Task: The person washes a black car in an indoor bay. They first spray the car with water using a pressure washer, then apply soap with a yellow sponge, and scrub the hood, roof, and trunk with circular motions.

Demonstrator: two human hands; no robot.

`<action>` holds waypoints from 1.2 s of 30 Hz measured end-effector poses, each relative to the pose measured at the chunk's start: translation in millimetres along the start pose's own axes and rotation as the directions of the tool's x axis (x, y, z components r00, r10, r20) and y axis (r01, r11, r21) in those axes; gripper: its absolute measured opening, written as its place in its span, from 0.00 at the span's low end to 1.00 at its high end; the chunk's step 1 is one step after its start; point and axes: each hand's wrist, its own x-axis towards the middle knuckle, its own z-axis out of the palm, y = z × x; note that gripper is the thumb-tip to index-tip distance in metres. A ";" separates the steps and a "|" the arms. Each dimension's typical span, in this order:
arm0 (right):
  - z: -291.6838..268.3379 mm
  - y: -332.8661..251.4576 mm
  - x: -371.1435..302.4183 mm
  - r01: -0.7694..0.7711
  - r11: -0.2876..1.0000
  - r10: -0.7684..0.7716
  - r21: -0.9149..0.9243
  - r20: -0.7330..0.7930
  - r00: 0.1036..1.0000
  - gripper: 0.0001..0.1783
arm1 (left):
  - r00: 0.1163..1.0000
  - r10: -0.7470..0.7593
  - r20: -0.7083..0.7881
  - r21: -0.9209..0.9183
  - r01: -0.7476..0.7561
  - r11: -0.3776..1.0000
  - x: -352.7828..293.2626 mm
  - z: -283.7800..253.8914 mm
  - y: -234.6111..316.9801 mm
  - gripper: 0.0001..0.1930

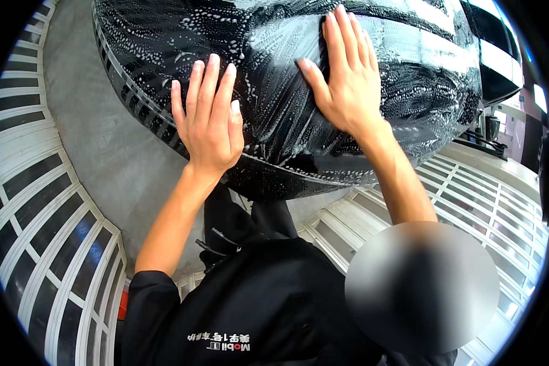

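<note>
A glossy black car body panel curves across the upper middle, wet and streaked with white suds and droplets. My left hand is open on its near left part, fingers stretched out and slightly apart. Farther up and to the right, my right hand lies flat and open against the wet surface, its thumb spread from the fingers. Streaks fan over the panel between the two hands. Neither hand shows anything in its grip, though what is under the palms is hidden.
Grey floor runs along the panel's left side. White-framed slatted panels stand at the left, with more white slats at the right. Another dark, glossy part is at the upper right. A blurred disc covers the lower right.
</note>
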 end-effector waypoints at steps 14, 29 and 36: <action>13.7 -91.6 -54.0 0.363 0.910 -0.400 0.199 0.198 0.895 0.41 | 0.925 -0.298 -0.236 -0.603 0.101 0.791 -7.9 6.0 -9.4 0.26; -23.8 81.0 -46.6 -0.122 0.980 0.125 -0.155 0.009 0.992 0.45 | 0.973 0.008 0.232 0.066 -0.024 0.998 22.0 3.8 50.3 0.36; -21.6 79.5 -45.7 -0.121 0.985 0.119 -0.120 -0.020 0.993 0.44 | 0.961 0.107 0.255 0.029 -0.118 0.993 4.0 0.5 53.9 0.32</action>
